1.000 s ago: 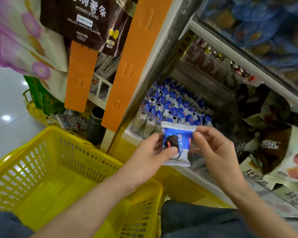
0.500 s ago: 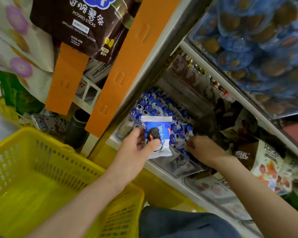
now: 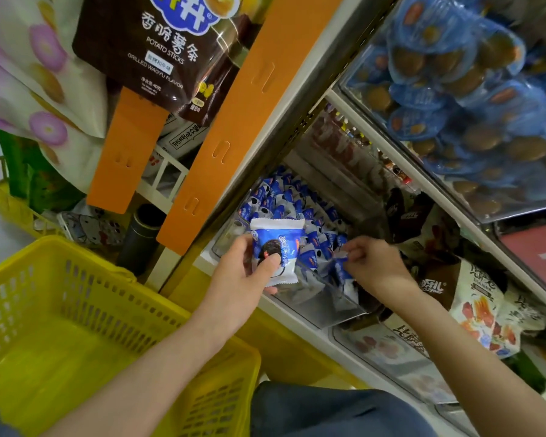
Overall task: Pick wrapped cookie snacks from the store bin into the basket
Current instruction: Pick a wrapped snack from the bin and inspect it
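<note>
1 blue-and-white wrapped cookie snack is held upright in the left hand. the thumb is pressed over the dark cookie print on the front and the fingers are curled behind the wrapper. the snack is raised in front of the clear plastic store bin, near its front left corner. it is up and to the right of the yellow slotted plastic basket and apart from it.

the right hand is reached into the bin with its fingers curled. a small blue wrapped packet is pinched at its top between thumb and fingertips. the packet's lower end is down among the heap of matching blue packets that fills the bin.

2 orange card strips are hung beside the shelf upright, left of the bin. a brown potato sticks bag is hung above them. a clear upper bin of blue-wrapped round snacks is seen at top right. brown and white snack bags are piled to the right of the right hand.

the basket is set at lower left, under the left forearm.
</note>
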The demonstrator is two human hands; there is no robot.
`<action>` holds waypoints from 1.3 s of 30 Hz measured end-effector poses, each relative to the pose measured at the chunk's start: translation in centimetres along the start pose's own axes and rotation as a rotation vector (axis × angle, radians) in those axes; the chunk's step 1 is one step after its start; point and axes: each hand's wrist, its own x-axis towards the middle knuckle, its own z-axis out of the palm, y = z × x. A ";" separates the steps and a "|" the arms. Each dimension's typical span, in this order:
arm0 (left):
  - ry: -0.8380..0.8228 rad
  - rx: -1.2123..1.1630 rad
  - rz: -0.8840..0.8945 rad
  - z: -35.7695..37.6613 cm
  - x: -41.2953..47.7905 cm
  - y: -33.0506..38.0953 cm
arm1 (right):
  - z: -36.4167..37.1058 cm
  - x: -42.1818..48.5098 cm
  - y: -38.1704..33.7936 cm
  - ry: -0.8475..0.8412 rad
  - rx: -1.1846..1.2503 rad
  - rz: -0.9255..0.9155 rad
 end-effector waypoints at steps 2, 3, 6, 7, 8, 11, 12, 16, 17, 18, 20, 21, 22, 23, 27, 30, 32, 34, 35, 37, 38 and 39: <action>0.028 -0.002 -0.028 -0.1 -0.1 0.0 | -1.4 -1.4 -0.6 0.156 0.088 -0.090; 0.029 -0.018 -0.044 -0.1 -0.2 0.2 | -2.1 -2.1 -0.9 0.227 0.150 -0.160; -0.028 -0.195 -0.140 -0.1 -0.5 0.7 | -4.0 -4.2 -2.2 0.252 0.450 -0.264; -0.051 -0.273 -0.174 -0.1 -0.6 0.8 | -4.1 -4.9 -2.8 0.155 0.621 -0.251; -0.081 -0.331 -0.203 -0.2 -0.6 0.9 | -3.9 -5.5 -3.3 0.030 0.776 -0.225; -0.236 -0.392 -0.283 -0.3 -1.2 0.6 | -2.1 -7.1 -4.7 -0.234 0.968 -0.132; -0.291 -0.383 -0.291 -0.3 -1.4 0.5 | -1.4 -7.4 -5.0 -0.263 0.989 -0.117; -0.333 -0.249 -0.241 -0.4 -2.2 0.3 | 0.3 -7.9 -5.5 -0.141 0.994 -0.129; -0.317 -0.211 -0.238 -0.5 -2.2 0.3 | 0.5 -7.8 -5.4 -0.059 0.939 -0.137; -0.314 -0.190 -0.238 -0.6 -2.2 0.4 | 0.5 -7.5 -5.1 0.009 0.872 -0.141; -0.343 -0.167 -0.237 -0.8 -2.2 0.5 | 0.6 -7.0 -4.6 -0.021 0.773 -0.120; -0.362 -0.150 -0.241 -0.8 -2.2 0.6 | 0.6 -6.9 -4.4 -0.113 0.757 -0.105; -0.375 -0.129 -0.246 -0.8 -2.3 0.6 | 0.8 -6.8 -4.2 -0.208 0.764 -0.086; -0.375 -0.106 -0.253 -0.7 -2.3 0.6 | 1.0 -6.7 -4.0 -0.271 0.791 -0.067; -0.305 -0.091 -0.232 -0.6 -2.1 0.2 | 0.5 -5.4 -2.8 -0.169 0.880 -0.024; -0.262 -0.160 -0.250 -0.9 -1.6 0.4 | -1.1 -3.6 -1.5 0.085 0.780 -0.022; -0.271 -0.161 -0.226 -1.0 -1.4 0.5 | -1.7 -2.5 -0.7 0.231 0.537 -0.049; -0.280 -0.155 -0.208 -1.0 -1.4 0.5 | -1.8 -1.7 -0.2 0.310 0.250 -0.103; -0.276 -0.151 -0.201 -1.0 -1.4 0.6 | -1.7 -1.5 0.0 0.331 0.139 -0.134; -0.264 -0.139 -0.198 -1.0 -1.3 0.5 | -1.6 -1.1 0.2 0.296 -0.040 -0.161; -0.260 -0.137 -0.199 -1.0 -1.2 0.5 | -1.4 -1.0 0.2 0.227 -0.127 -0.156; -0.258 -0.138 -0.200 -1.1 -1.1 0.4 | -1.2 -0.9 0.2 0.142 -0.208 -0.147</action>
